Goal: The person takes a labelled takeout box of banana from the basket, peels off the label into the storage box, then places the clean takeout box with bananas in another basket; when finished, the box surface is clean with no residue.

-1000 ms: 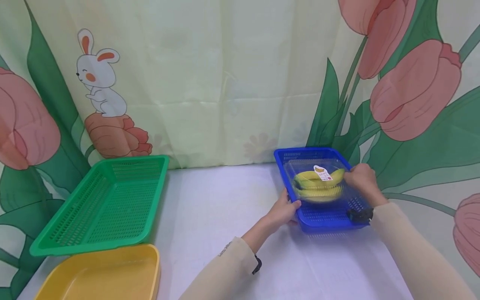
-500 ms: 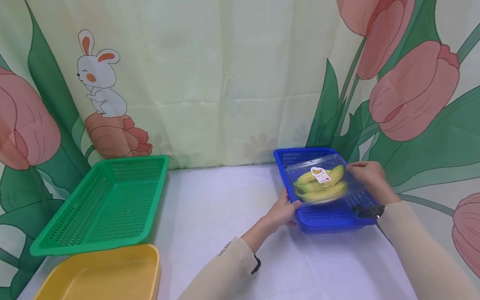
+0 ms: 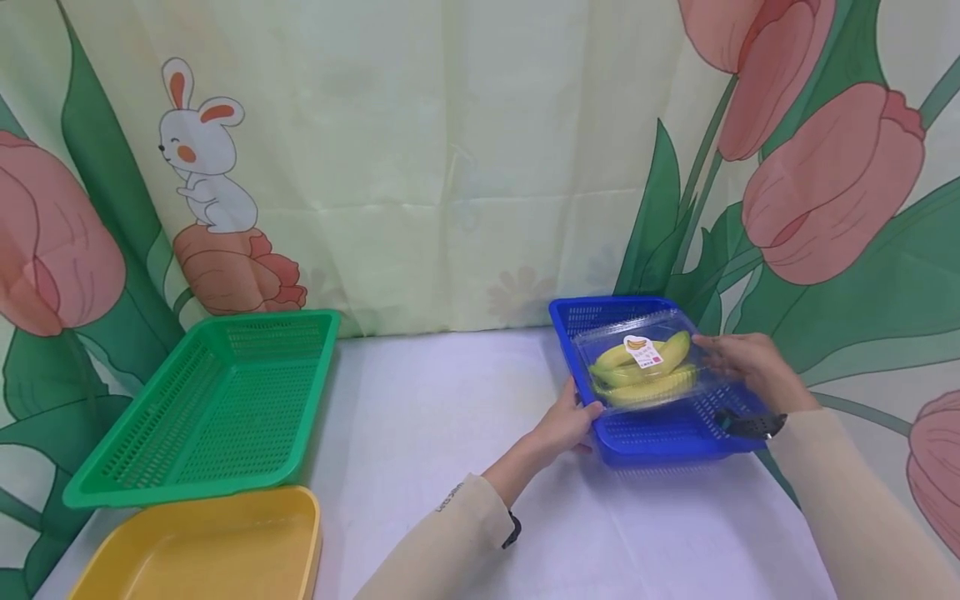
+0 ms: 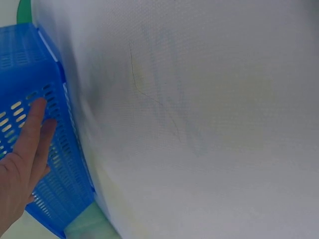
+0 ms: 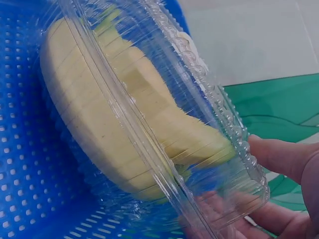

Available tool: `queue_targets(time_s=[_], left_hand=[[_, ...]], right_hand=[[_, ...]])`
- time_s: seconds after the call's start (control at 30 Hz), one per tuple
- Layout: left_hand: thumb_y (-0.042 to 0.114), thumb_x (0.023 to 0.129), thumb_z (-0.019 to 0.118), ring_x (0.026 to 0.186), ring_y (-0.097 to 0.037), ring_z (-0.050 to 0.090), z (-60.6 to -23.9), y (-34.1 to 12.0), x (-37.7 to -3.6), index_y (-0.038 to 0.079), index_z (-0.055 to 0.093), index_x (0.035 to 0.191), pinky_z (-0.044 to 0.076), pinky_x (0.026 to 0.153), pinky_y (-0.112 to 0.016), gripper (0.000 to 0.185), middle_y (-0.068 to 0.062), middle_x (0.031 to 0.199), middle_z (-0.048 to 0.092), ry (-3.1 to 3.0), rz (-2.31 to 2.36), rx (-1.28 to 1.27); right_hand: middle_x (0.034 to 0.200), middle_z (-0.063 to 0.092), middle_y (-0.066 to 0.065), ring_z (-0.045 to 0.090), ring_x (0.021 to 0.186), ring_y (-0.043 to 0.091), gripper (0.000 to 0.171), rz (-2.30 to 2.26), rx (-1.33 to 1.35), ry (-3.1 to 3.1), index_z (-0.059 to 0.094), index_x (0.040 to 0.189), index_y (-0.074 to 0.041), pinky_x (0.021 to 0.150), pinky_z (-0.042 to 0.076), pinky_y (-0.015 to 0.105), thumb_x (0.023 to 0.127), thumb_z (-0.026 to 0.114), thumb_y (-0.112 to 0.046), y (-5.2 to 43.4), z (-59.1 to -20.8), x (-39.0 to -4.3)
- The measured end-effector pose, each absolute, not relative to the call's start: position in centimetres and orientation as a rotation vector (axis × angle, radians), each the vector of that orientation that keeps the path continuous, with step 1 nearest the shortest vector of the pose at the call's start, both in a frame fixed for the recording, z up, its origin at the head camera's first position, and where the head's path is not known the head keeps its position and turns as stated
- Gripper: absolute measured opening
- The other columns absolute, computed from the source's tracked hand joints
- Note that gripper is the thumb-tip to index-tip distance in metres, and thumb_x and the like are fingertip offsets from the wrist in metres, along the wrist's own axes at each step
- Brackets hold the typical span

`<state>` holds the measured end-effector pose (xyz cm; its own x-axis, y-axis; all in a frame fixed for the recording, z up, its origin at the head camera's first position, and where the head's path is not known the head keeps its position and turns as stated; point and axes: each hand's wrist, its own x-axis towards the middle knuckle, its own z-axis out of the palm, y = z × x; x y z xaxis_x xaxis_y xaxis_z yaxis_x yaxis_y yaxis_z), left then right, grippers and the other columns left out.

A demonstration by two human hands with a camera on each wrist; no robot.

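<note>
A blue slotted basket (image 3: 647, 450) stands on the white table at the right, close to the curtain. Inside it lies a clear plastic box of yellow bananas (image 3: 641, 367) with a small label on its lid, raised on its right side. My right hand (image 3: 742, 365) holds that box by its right edge. In the right wrist view the fingers lie under the banana box (image 5: 149, 124) and the thumb of the right hand (image 5: 279, 158) sits at its rim, above the basket floor (image 5: 25, 174). My left hand (image 3: 573, 421) grips the basket's near left rim. Its fingers (image 4: 30, 144) lie along the blue basket's outer wall (image 4: 20, 64).
An empty green slotted basket (image 3: 210, 408) stands at the left and a yellow tray (image 3: 202, 546) lies in front of it at the table's near edge. The white tabletop (image 3: 435, 433) stretches between the baskets. A flower-printed curtain (image 3: 450, 167) closes off the back and right.
My right hand has shifted a little rightward and raised the banana box's right side, so the box now tilts. The left hand has stayed on the basket rim.
</note>
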<state>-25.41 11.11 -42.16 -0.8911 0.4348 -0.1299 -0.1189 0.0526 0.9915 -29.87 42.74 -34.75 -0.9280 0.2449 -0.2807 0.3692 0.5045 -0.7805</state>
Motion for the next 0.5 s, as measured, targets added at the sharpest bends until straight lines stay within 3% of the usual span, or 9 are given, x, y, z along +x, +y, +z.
queue_targets(time_s=[0.07, 0.1, 0.2, 0.3, 0.37, 0.43, 0.5], left_hand=[[0.019, 0.11, 0.053, 0.121, -0.045, 0.071, -42.16, 11.07, -25.42, 0.026, 0.02, 0.169, 0.061, 0.091, -0.068, 0.068, -0.015, 0.17, 0.041, 1.943, 1.893, 0.318], [0.019, 0.11, 0.053, 0.121, -0.045, 0.07, -42.2, 11.06, -25.42, 0.027, 0.02, 0.169, 0.061, 0.091, -0.067, 0.068, -0.015, 0.17, 0.04, 1.943, 1.892, 0.315], [0.02, 0.11, 0.053, 0.121, -0.046, 0.07, -42.34, 11.02, -25.41, 0.028, 0.02, 0.169, 0.061, 0.09, -0.068, 0.069, -0.016, 0.17, 0.04, 1.937, 1.894, 0.31], [0.019, 0.11, 0.053, 0.118, -0.046, 0.071, -42.49, 11.05, -25.41, 0.029, 0.019, 0.17, 0.062, 0.088, -0.068, 0.069, -0.018, 0.169, 0.04, 1.918, 1.904, 0.31], [0.019, 0.11, 0.052, 0.116, -0.046, 0.071, -42.55, 11.06, -25.38, 0.03, 0.019, 0.17, 0.062, 0.086, -0.069, 0.069, -0.019, 0.168, 0.041, 1.9, 1.916, 0.314], [0.018, 0.11, 0.051, 0.116, -0.047, 0.071, -42.56, 11.08, -25.35, 0.031, 0.019, 0.169, 0.061, 0.085, -0.071, 0.069, -0.021, 0.167, 0.042, 1.859, 1.94, 0.31], [0.017, 0.11, 0.05, 0.117, -0.048, 0.071, -42.53, 11.04, -25.3, 0.033, 0.02, 0.169, 0.061, 0.085, -0.072, 0.067, -0.023, 0.164, 0.045, 1.808, 1.966, 0.298]], right_hand=[[0.16, 0.036, 0.025, 0.052, 0.146, 0.044, 0.092, -1.402, 0.525, 2.598, 0.033, 0.159, 0.01, 0.128, 0.027, 0.068, 0.103, 0.06, -0.057, 42.7, -34.74, -29.97], [0.159, 0.039, 0.025, 0.049, 0.148, 0.044, 0.09, -1.4, 0.519, 2.608, 0.035, 0.158, 0.01, 0.126, 0.037, 0.062, 0.103, 0.06, -0.056, 42.61, -34.72, -30.0], [0.156, 0.049, 0.026, 0.068, 0.129, 0.041, 0.083, -1.398, 0.534, 2.647, 0.042, 0.156, 0.007, 0.101, 0.061, 0.043, 0.103, 0.064, -0.053, 42.39, -34.65, -30.09], [0.16, 0.049, 0.028, 0.07, 0.122, 0.034, 0.084, -1.441, 0.552, 2.64, 0.041, 0.158, 0.005, 0.088, 0.064, 0.037, 0.102, 0.065, -0.052, 42.18, -34.53, -29.97], [0.164, 0.04, 0.032, 0.062, 0.131, 0.042, 0.086, -1.477, 0.512, 2.603, 0.031, 0.163, 0.005, 0.099, 0.063, 0.047, 0.104, 0.062, -0.05, 42.16, -34.42, -29.82], [0.169, 0.026, 0.035, 0.046, 0.147, 0.052, 0.087, -1.495, 0.45, 2.561, 0.02, 0.166, 0.004, 0.111, 0.055, 0.058, 0.107, 0.058, -0.048, 42.2, -34.31, -29.71], [0.171, 0.021, 0.036, 0.035, 0.154, 0.055, 0.087, -1.482, 0.407, 2.548, 0.016, 0.168, 0.002, 0.116, 0.05, 0.06, 0.108, 0.056, -0.047, 42.26, -34.23, -29.67]])
